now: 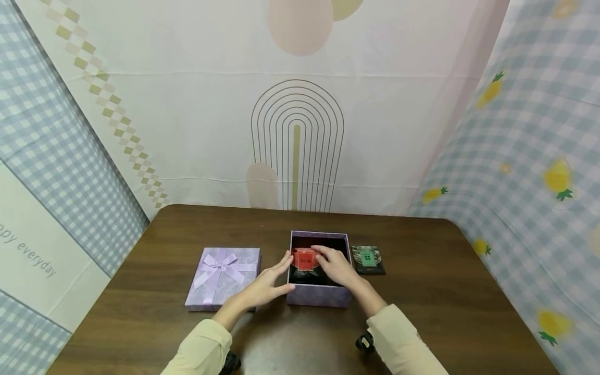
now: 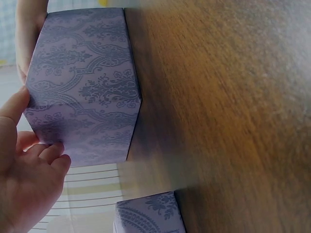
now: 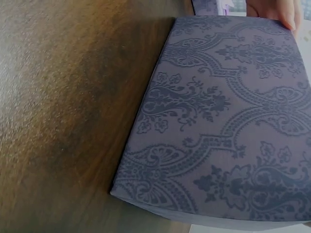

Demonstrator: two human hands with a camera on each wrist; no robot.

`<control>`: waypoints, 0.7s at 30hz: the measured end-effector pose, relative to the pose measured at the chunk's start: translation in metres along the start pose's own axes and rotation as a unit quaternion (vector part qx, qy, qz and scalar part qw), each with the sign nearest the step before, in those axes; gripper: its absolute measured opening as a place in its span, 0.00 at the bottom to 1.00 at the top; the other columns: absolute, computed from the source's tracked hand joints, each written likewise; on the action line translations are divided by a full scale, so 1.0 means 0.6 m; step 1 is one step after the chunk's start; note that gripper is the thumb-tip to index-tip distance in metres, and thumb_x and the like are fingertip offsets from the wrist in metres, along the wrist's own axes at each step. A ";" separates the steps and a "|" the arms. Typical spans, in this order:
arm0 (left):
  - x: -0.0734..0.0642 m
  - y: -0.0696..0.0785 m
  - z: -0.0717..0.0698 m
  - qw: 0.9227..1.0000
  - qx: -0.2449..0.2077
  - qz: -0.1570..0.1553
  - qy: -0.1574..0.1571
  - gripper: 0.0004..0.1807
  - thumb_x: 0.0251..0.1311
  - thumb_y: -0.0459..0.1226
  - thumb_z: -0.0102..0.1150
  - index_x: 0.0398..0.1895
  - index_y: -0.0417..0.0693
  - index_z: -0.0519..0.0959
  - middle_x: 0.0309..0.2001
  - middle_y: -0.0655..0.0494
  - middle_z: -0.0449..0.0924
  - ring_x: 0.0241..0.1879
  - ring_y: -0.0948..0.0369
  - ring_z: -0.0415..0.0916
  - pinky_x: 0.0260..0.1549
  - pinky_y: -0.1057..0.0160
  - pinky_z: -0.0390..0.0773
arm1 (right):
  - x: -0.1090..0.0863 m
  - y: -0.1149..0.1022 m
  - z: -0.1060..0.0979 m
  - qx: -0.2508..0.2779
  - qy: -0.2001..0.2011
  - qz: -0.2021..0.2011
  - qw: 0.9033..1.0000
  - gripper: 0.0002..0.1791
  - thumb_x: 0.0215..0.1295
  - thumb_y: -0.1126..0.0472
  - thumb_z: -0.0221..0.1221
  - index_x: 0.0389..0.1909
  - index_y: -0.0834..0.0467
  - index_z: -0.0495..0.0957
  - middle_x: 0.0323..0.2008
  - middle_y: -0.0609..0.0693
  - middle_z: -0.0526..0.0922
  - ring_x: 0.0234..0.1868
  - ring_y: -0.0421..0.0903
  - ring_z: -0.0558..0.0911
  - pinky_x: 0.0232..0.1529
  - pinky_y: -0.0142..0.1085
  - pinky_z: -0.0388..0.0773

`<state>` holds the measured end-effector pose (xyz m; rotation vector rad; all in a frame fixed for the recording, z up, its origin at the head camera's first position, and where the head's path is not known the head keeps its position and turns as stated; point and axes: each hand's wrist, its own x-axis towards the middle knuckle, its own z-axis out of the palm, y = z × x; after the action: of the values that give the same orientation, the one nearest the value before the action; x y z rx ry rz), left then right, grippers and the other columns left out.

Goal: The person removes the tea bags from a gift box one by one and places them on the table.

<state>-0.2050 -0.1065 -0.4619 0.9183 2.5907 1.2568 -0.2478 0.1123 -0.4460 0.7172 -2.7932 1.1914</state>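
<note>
The bow-topped lid [image 1: 222, 278] lies on the table [image 1: 450, 307] at left. My left hand [image 1: 262, 289] is spread wide, touching the box [image 1: 319, 296] at its left side. Inside the box is a red-labelled packet [image 1: 304, 261]; my right hand [image 1: 337, 268] reaches over its right part, whether pinching I cannot tell. A green-labelled packet [image 1: 368, 258] lies just right of the box.

The head camera looked forward and down across the wooden table [image 1: 445, 307]; both wrist cameras, tipped sideways, faced the purple damask-patterned box [image 1: 319, 296] close up, sharing its front wall.
</note>
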 end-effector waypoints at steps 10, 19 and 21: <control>0.001 -0.002 0.002 1.000 0.001 0.003 0.009 0.38 0.61 0.41 0.54 0.68 0.32 0.50 0.70 0.40 0.40 0.67 0.47 0.49 0.62 0.46 0.53 | 0.005 0.006 0.013 -0.081 -0.040 0.054 0.994 0.20 0.65 0.66 0.51 0.56 0.69 0.69 0.48 0.63 0.77 0.46 0.54 0.77 0.44 0.47 0.74; 0.000 -0.005 0.004 1.000 -0.003 0.005 0.007 0.38 0.62 0.42 0.53 0.68 0.33 0.49 0.70 0.41 0.40 0.67 0.47 0.48 0.62 0.46 0.53 | 0.004 0.006 0.015 -0.088 -0.142 0.102 0.981 0.31 0.65 0.62 0.52 0.65 0.71 0.55 0.53 0.65 0.74 0.49 0.54 0.76 0.51 0.48 0.71; 0.000 -0.005 0.004 1.000 -0.003 0.005 0.007 0.38 0.61 0.42 0.53 0.68 0.33 0.50 0.70 0.41 0.40 0.67 0.47 0.48 0.62 0.46 0.53 | 0.003 0.006 0.015 -0.080 -0.152 0.103 0.980 0.31 0.65 0.62 0.52 0.65 0.70 0.55 0.55 0.66 0.72 0.53 0.56 0.74 0.53 0.49 0.70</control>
<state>-0.2054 -0.1064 -0.4658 0.9260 2.5956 1.2767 -0.2497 0.1077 -0.4545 0.6593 -3.2396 0.9326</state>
